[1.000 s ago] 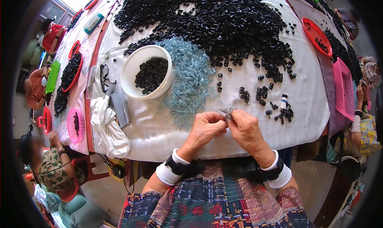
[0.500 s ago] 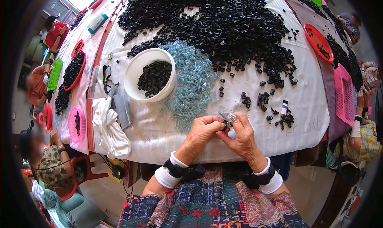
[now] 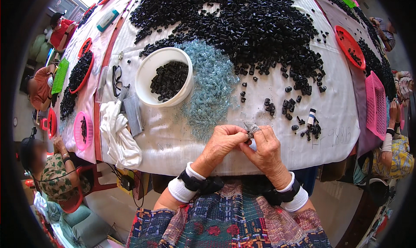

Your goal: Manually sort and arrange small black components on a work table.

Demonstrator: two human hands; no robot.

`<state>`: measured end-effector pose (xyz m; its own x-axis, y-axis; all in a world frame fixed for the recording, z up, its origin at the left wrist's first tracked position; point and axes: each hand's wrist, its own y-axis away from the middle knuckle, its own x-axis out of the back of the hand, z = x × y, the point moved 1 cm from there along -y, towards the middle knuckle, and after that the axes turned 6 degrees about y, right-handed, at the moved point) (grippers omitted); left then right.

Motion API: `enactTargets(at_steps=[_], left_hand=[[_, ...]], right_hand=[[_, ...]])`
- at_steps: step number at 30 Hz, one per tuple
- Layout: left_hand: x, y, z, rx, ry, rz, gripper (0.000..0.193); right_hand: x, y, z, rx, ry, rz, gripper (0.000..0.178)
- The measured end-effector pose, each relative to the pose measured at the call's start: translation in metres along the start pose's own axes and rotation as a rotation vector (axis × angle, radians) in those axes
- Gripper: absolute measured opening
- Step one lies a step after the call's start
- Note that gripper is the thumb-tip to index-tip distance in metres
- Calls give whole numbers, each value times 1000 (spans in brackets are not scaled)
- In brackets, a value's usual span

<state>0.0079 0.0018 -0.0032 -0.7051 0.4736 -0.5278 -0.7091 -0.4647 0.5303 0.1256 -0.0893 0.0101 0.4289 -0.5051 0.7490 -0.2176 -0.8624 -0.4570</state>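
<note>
My left hand (image 3: pixel 223 145) and my right hand (image 3: pixel 265 151) meet over the near edge of the cloth-covered table, fingertips pinched together. Between them shows a bit of a small black plastic part (image 3: pixel 248 141), mostly hidden by the fingers. A crumpled silvery-grey pointed piece (image 3: pixel 251 127) sticks up at my right fingertips; whether it is held or wrapped on a finger is unclear. Just beyond my left hand spreads a heap of tiny pale-blue, clear pieces (image 3: pixel 210 92). A white tub (image 3: pixel 139 81) holding black parts stands beside that heap.
A large pile of black parts (image 3: pixel 242 31) covers the table's far side. To the right lie a small white bottle (image 3: pixel 311 116) and black bits. Eyeglasses (image 3: pixel 116 80) and a white cloth (image 3: pixel 117 137) lie left. Red and pink baskets (image 3: pixel 375 105) flank the table; several people work nearby.
The silvery piece has tilted more upright and shifted slightly right. My fingers have changed their pinch a little, and the whole view has shifted slightly.
</note>
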Motion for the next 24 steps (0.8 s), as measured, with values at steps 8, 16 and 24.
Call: enactTargets(at_steps=[8,16,24], left_hand=[[1,1,2,-25,-121,-30,10],[3,-1,2,-24,-172,-113,9],[0,3,6,-31,-218,-99,12]], right_hand=[[6,0,0,23,33,-63,28],[8,-2,3,34,-24,-83,26],[8,2,5,34,6,-92,27]])
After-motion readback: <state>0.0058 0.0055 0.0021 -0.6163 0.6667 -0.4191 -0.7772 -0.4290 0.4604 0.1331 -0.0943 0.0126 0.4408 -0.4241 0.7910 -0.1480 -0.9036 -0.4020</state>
